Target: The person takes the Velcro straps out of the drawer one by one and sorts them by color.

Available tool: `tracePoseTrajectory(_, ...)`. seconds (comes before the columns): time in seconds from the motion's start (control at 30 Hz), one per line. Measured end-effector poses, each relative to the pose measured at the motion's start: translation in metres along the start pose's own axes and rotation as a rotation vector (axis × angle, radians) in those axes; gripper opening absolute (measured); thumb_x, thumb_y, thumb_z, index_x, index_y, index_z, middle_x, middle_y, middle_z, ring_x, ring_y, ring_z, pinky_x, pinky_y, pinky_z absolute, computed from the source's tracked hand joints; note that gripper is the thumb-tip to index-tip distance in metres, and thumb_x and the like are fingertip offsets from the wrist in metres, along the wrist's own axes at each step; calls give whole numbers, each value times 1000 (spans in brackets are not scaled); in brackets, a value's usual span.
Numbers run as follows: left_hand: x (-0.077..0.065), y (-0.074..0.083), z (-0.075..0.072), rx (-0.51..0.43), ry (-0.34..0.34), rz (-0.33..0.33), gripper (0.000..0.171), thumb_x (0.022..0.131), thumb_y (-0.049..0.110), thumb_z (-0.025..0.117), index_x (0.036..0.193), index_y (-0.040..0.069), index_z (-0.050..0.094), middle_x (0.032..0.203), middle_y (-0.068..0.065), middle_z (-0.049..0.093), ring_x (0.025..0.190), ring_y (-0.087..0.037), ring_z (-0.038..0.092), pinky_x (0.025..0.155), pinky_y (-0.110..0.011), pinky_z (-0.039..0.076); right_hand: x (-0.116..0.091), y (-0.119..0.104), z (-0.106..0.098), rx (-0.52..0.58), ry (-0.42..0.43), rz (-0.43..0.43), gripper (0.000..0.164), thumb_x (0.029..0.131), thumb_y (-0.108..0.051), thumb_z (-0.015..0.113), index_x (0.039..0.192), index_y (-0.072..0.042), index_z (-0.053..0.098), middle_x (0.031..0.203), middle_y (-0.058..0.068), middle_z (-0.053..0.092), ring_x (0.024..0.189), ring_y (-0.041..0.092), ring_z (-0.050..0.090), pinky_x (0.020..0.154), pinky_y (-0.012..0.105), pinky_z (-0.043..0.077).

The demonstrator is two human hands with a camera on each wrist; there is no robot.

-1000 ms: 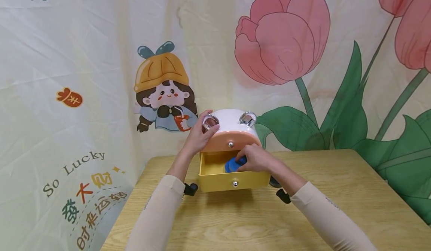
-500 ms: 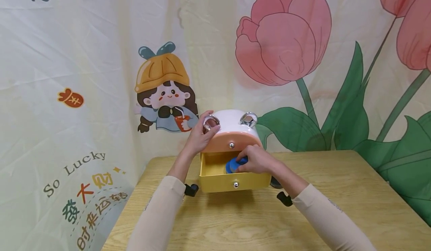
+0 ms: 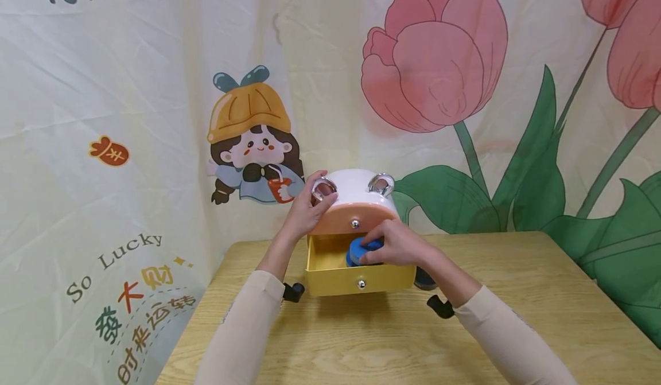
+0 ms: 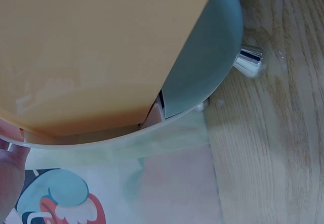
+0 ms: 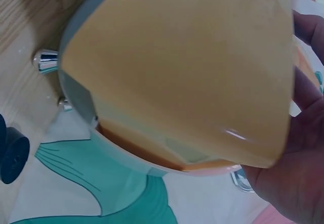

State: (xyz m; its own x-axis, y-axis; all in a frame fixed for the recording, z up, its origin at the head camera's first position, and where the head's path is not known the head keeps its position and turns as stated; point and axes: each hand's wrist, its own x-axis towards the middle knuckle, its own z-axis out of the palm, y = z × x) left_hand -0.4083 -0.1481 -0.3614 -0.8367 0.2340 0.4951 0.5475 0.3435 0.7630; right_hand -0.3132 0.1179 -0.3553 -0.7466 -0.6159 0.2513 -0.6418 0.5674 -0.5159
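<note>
Backdrop cloth [image 3: 320, 41]: pale, printed with pink tulips, green leaves, lettering and a cartoon figure in an orange hat, hanging behind the desk's back edge.
Desk [image 3: 496, 316]: wood-grained, reaching down toward the viewer.
Mini cabinet [image 3: 353, 184]: white and rounded on top, standing upright close to the desk's back edge, nearer its back left corner than its back right.
Yellow drawer [image 3: 333, 283]: the lower one, pulled out toward the desk's front edge.
Peach drawer [image 3: 335, 222]: the upper one, closed.
Right hand [image 3: 395, 244]: over the right part of the yellow drawer, thumb and fingers pinching the upper blue disc.
Left hand [image 3: 306, 208]: clamped on the mini cabinet at the left of its two chrome ears [image 3: 389, 185], thumb in front.
Upper blue disc [image 3: 356, 251]: inside the yellow drawer, toward its right side, between the right hand's thumb and fingers.
Lower blue disc [image 3: 349, 261]: partly hidden just beneath the upper one.
Dark round piece [image 3: 425, 279]: on the desk, just right of the yellow drawer, partly hidden by the right arm.
Silver knobs [image 3: 361, 284]: one centred on each drawer front.
</note>
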Motion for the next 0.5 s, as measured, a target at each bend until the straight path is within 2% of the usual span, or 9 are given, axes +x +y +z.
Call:
tracePoseTrajectory(0.13,-1,1,0,-2,-1,-5,67,99,38,71,158,31,38,127,-14,60,109,-33,60,100,-52,51,-5,-7,-6,16,26,-16,33,87,-36,85,111,-14,82,112,-2,78,96,15,65,81,30,56)
tracePoseTrajectory(0.27,-1,2,0,-6,-4,-3,67,99,43,71,157,32,39,124,-13,60,108,-34,61,98,-52,52,-12,-11,-14,26,68,-19,36,88,-37,83,116,-14,81,125,4,75,109,21,68,90,35,59)
tracePoseTrajectory(0.5,-1,1,1,2,-1,5,69,99,41,70,158,27,37,129,-13,59,111,-31,62,100,-49,54,-20,-17,-30,-4,154,12,40,88,-34,83,122,-12,79,133,10,71,122,31,65,93,40,59)
